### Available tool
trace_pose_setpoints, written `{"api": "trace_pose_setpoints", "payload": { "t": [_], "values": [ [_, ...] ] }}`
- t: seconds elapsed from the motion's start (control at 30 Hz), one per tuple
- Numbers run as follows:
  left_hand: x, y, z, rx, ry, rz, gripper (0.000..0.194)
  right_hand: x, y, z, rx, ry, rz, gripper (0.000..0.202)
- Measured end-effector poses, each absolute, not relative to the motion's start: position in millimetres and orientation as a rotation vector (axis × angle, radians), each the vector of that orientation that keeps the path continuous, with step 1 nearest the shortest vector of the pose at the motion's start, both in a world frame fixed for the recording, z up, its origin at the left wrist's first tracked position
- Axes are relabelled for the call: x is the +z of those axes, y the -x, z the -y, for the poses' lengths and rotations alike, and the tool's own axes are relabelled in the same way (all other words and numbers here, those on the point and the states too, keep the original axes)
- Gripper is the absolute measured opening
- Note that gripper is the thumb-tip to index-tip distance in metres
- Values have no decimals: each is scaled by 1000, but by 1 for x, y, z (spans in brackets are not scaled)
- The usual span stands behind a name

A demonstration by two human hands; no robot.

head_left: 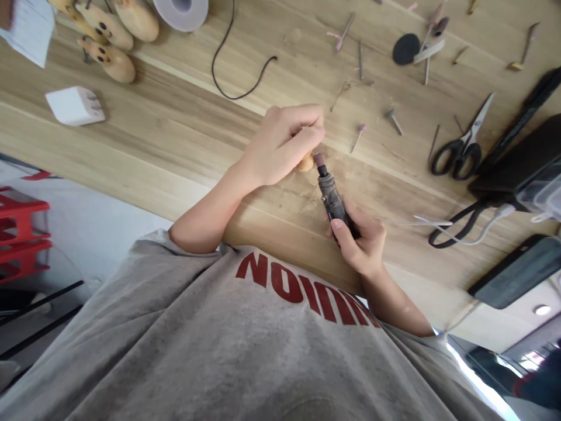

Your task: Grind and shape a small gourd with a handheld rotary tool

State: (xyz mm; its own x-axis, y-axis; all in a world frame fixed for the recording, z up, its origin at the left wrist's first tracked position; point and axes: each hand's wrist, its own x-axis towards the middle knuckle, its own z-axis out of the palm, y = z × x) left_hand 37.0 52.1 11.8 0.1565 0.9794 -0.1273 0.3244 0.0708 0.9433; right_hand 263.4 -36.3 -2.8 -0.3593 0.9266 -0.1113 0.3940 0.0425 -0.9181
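My left hand is closed around a small rounded wooden piece, most of it hidden by my fingers. Its light-brown end pokes out below my thumb. In my right hand is a dark rotary tool, gripped around its body. The tool's brownish cylindrical sanding tip points up toward the left hand, close beside the wooden piece. Whether tip and wood touch, I cannot tell.
Several rotary bits, one a pink-tipped bit, lie beyond my hands near a black disc. Scissors and a black phone-like slab are at right. Wooden figures and a white charger are at left.
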Motion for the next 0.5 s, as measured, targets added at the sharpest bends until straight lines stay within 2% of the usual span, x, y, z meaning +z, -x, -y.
{"api": "trace_pose_setpoints", "payload": {
  "t": [0.5],
  "values": [
    [4, -43, -51, 887, -1345, -1275, 32, -1, -260, 35, 1174, 1267, 1891, 20]
  ]
}}
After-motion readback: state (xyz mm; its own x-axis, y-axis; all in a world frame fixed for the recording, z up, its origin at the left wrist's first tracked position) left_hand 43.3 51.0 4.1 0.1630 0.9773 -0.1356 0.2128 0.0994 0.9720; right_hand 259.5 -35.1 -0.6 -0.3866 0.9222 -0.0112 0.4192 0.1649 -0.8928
